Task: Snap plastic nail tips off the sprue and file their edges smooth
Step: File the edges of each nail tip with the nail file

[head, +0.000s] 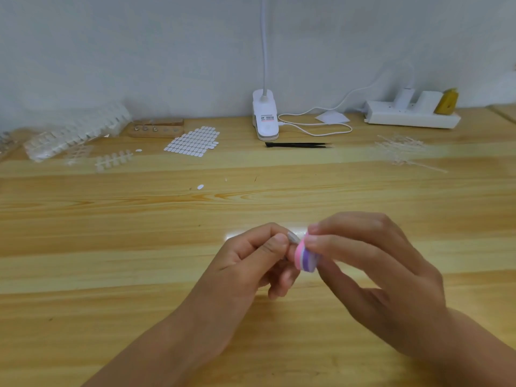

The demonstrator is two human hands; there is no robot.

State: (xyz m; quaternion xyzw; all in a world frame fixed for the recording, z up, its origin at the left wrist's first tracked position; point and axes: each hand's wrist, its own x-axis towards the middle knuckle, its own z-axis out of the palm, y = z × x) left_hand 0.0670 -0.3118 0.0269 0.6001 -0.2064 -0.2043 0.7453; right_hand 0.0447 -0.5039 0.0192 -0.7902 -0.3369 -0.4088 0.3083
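A single nail tip (293, 237) is pinched between thumb and forefinger of the left hand (251, 261), and a pink-and-purple file block (305, 259) is gripped by the fingertips of the right hand (371, 269), set against the tip's edge. Filing is judged the step in hand. Short, light strokes are called for next, the tip turned between them. Room is left on the table (139, 247) around both hands; the laid-out tips (192, 142) and full sprues (113, 161) lie well apart, far back on it.
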